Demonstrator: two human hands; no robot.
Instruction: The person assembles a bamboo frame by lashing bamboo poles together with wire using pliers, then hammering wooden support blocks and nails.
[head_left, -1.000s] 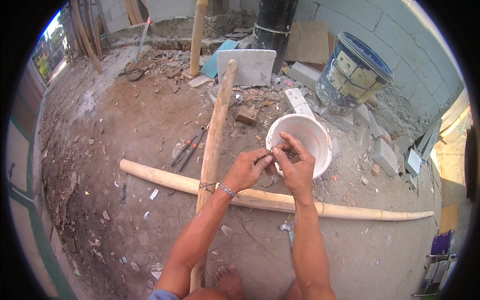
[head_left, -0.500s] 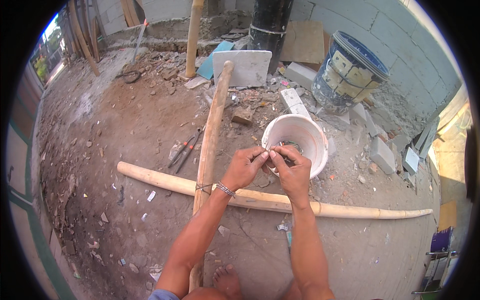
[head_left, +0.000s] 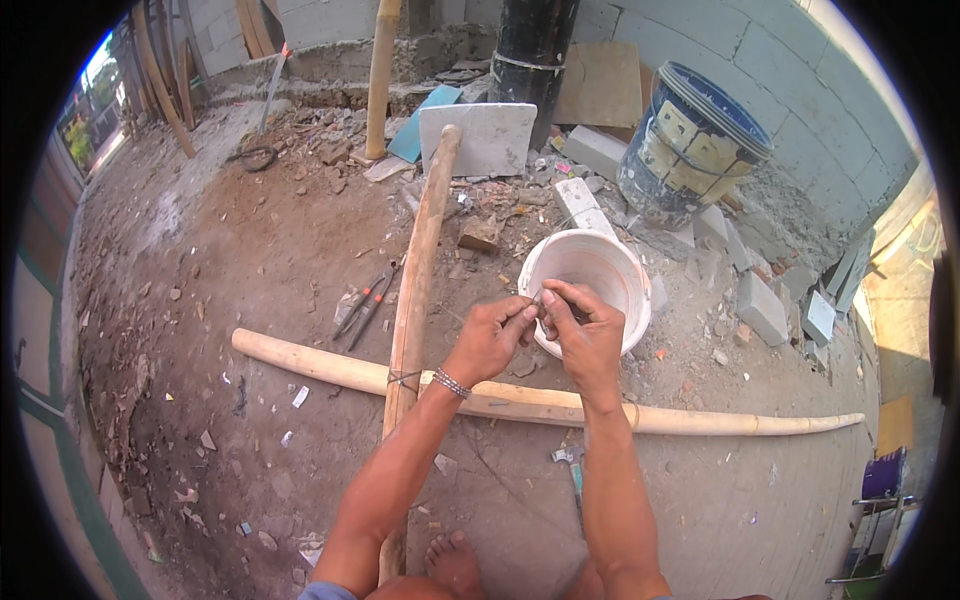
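Close together in front of a white bucket [head_left: 632, 290], my left hand [head_left: 492, 338] and my right hand [head_left: 585, 338] pinch a thin wire [head_left: 537, 297] between thumbs and fingertips. Most of the wire is hidden by the fingers. Below them a bamboo pole [head_left: 310, 360] lies crosswise on the ground. A second pole [head_left: 418, 255] crosses it lengthwise, its far end raised against a pale slab [head_left: 490, 140]. Dark wire [head_left: 404, 379] is wrapped around the crossing, near my left wrist.
Pincers [head_left: 366, 304] with red-marked handles lie left of the lengthwise pole. A hammer [head_left: 575, 470] lies partly behind my right forearm. A large blue, paint-stained bucket [head_left: 690, 145] stands at the back right among broken blocks [head_left: 765, 308]. An upright bamboo post [head_left: 381, 85] stands at the back.
My hands stay pinched at nearly the same spot, with the fingers slightly shifted. The view has shifted a little; the poles and bucket lie as before.
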